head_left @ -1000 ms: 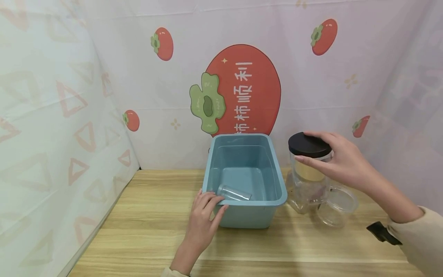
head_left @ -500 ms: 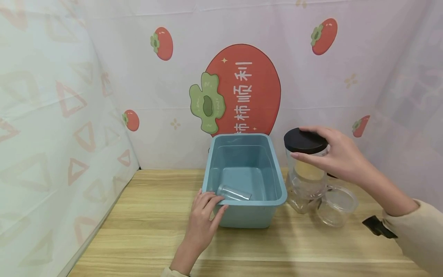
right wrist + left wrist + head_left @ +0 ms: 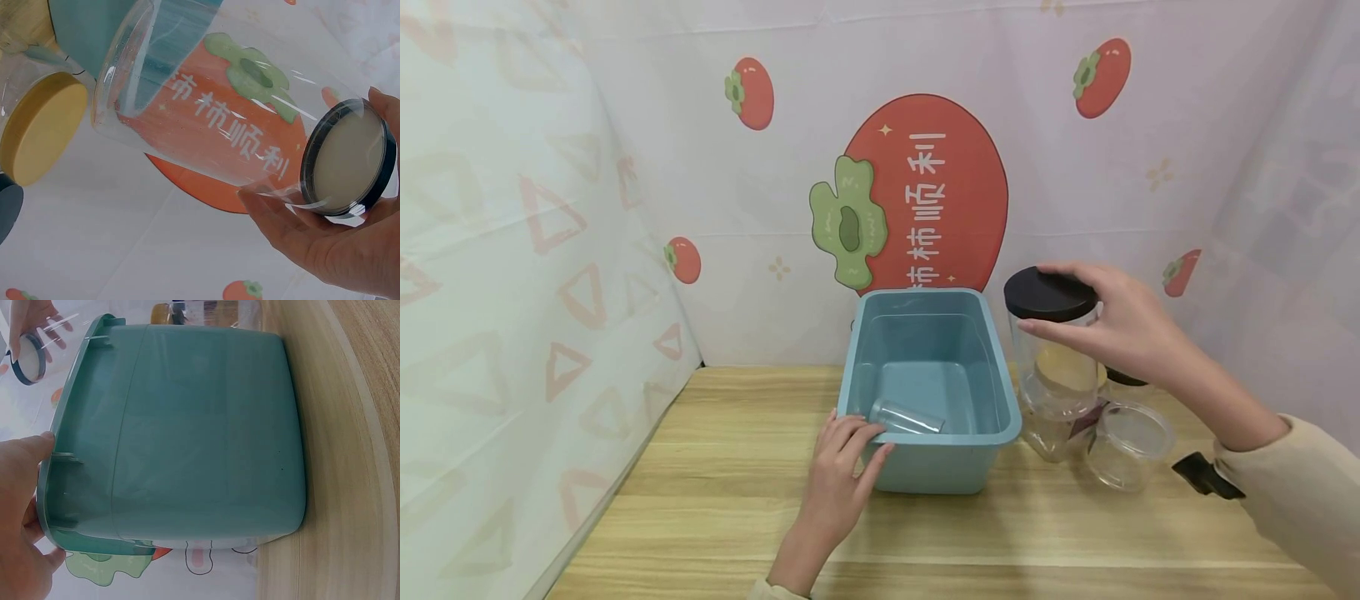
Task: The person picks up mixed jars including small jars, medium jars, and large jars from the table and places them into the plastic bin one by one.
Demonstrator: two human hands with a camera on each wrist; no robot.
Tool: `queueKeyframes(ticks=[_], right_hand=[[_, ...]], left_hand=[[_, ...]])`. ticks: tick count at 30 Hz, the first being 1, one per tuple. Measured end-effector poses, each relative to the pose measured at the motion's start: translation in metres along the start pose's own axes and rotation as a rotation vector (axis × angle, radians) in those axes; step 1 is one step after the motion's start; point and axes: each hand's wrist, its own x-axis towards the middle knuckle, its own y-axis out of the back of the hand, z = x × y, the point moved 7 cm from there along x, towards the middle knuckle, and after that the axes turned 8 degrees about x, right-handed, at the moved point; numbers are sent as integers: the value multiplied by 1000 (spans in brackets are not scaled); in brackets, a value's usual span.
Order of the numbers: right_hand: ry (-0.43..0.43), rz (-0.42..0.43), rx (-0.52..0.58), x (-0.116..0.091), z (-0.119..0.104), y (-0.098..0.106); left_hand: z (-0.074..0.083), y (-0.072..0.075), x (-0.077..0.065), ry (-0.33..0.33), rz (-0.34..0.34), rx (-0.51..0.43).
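Note:
My right hand point(image 3: 1123, 329) grips a tall clear plastic jar point(image 3: 206, 119) by its black lid point(image 3: 1051, 293). The jar is raised upright just right of the bin, overlapping other containers in the head view; its see-through body looks vacant. At the near left corner of a blue plastic bin point(image 3: 936, 468), my left hand point(image 3: 838, 475) holds the rim, fingers over the edge. The left wrist view shows the bin's outer wall point(image 3: 200, 437) and that hand around the rim. Inside the bin, a clear cylinder-shaped container point(image 3: 910, 418) lies on its side.
Right of the bin stand a jar with a yellow lid point(image 3: 47, 128), a dark-lidded container point(image 3: 1126, 377) and a low clear tub point(image 3: 1127, 450). Wooden tabletop point(image 3: 722, 500) spreads around them. A printed cloth point(image 3: 760, 192) hangs behind.
My right hand has lifted the jar and shifted it left toward the bin, uncovering the dark lid behind. The left hand and bin have stayed in place.

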Motion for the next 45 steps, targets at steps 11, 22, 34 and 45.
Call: queueKeyframes(ticks=[11,22,34,45], right_hand=[[11,-20,-13,7,-4,-2],[14,-39,-13,14,-9,-5],[45,-58,8,23,-17,-12],[5,-77,24,32,-22,-20]], left_hand=[[0,0,1,0,1,-3],[1,0,1,-5,5,-11],[1,1,1,-4,3,-13],[1,0,1,-2,0,-11]])
